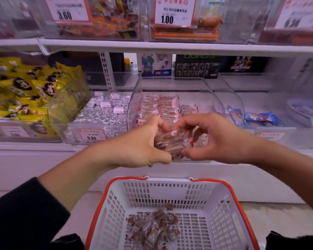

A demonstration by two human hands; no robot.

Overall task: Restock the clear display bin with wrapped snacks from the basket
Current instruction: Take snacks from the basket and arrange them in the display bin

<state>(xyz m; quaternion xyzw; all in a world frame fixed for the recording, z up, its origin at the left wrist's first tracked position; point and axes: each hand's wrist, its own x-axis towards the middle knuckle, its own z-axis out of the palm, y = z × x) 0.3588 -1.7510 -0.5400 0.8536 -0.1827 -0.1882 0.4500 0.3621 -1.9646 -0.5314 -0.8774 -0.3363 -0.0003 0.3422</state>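
A clear display bin [209,94] stands on the lower shelf, its floor lined with rows of brown wrapped snacks [163,105]. Just in front of its opening, my left hand [143,145] and my right hand [211,138] together hold a small bundle of wrapped snacks [172,143], fingers curled round it from both sides. Below them stands a white basket [119,197] with orange rim and handles. A pile of the same wrapped snacks [154,230] lies on its bottom.
Left of the clear bin is a bin of silver-wrapped sweets [101,116] with a 9.80 tag, then yellow packets [25,92]. Blue packets [264,118] lie in the bin to the right. The upper shelf [170,46] carries more bins with price tags.
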